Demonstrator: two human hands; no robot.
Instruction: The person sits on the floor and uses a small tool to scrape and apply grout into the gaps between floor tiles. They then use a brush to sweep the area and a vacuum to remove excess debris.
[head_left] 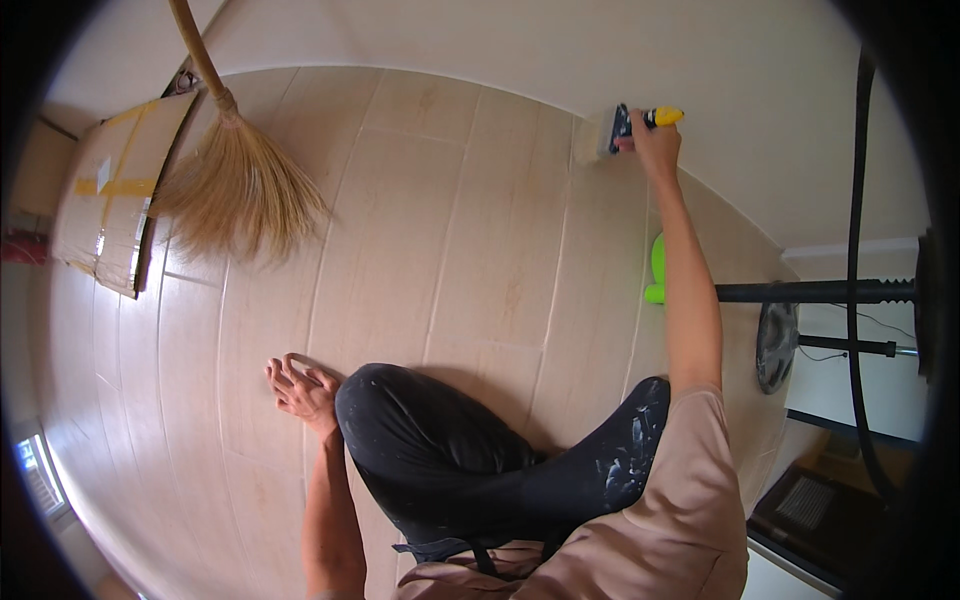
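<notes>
My left hand rests on the wood-look tile floor beside my bent left knee, holding nothing, its fingers apart and slightly curled. My right hand is stretched forward and closed round a tool with a yellow handle and a dark head. The tool is low at the foot of the white wall, where wall and floor meet; whether it touches the wall is unclear. A bright green object lies partly hidden behind my right forearm. My dark trousers carry white smears.
A straw broom stands at upper left beside flattened cardboard with yellow tape. On the right are black poles, a dark round base, a long black strap or cable and a dark boxy object.
</notes>
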